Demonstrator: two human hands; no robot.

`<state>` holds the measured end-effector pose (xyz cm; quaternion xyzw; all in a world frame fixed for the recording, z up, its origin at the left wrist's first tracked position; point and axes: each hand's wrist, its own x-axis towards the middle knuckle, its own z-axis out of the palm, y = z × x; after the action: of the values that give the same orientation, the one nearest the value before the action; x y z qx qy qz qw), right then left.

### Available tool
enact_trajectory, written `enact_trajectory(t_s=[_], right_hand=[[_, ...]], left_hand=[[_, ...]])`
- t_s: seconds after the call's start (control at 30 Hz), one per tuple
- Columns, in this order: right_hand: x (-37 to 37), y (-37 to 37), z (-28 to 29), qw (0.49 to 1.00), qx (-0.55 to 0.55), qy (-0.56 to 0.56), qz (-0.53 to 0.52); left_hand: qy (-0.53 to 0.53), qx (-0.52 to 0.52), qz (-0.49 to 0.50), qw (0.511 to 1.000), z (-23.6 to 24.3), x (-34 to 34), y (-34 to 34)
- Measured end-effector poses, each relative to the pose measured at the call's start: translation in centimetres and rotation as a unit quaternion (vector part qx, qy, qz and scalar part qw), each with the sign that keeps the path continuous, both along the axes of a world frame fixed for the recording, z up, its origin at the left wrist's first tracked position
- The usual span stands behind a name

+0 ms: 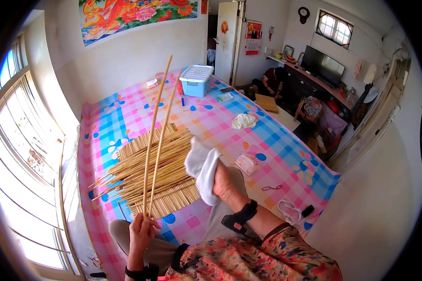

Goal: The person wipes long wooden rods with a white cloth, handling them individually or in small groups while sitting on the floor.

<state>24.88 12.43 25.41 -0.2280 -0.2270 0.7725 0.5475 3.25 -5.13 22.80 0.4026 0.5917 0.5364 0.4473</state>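
Note:
Two long straw-coloured stalks [157,110] rise from my left hand [142,229], which is closed around their lower ends. They stand nearly upright and spread slightly apart toward their tips. In my right hand [224,181] a white cloth [204,164] is bunched, hanging past the fingers and apart from the stalks. In front of me a pile of similar stalks [150,164] lies on a slatted mat [180,195] of the same colour. Part of the mat is hidden under the pile.
A pink and blue checked sheet [211,117] covers the raised surface where I sit. On it are a blue lidded box [195,82], a crumpled white cloth [244,121] and a tissue pack [246,164]. Barred windows [26,140] line the left; two people [272,82] sit low beyond the right edge.

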Motion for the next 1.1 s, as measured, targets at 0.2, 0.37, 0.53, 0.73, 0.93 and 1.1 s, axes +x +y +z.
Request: enact_trajectory(t_s=[0.2, 0.37, 0.53, 0.73, 0.93, 1.1], right_hand=[[-4.1, -6.3, -2.2, 0.97, 0.047, -0.104, 0.212], [-6.2, -6.3, -4.6, 0.972, 0.114, -0.183, 0.09], [-6.3, -5.4, -3.2, 0.978, 0.103, -0.177, 0.043], [-2.9, 2.7, -4.4, 0.991, -0.021, -0.036, -0.126], [6.1, 10.4, -7.5, 0.958, -0.04, 0.004, -0.283], [10.8, 11.8, -5.9, 0.944, -0.064, 0.039, -0.32]], left_hand=[[0.036, 0.0, -0.147, 0.989, 2.2, 5.4, 5.1], [0.057, -0.013, -0.105, 0.993, 2.0, 6.1, 4.8], [0.231, 0.107, -0.11, 0.961, 0.9, 5.0, 4.4], [0.189, -0.091, -0.137, 0.968, -2.0, 1.4, -1.9], [0.36, -0.069, -0.125, 0.922, -3.1, -3.1, -8.4], [0.316, -0.113, -0.048, 0.941, -3.4, -5.8, -12.2]])
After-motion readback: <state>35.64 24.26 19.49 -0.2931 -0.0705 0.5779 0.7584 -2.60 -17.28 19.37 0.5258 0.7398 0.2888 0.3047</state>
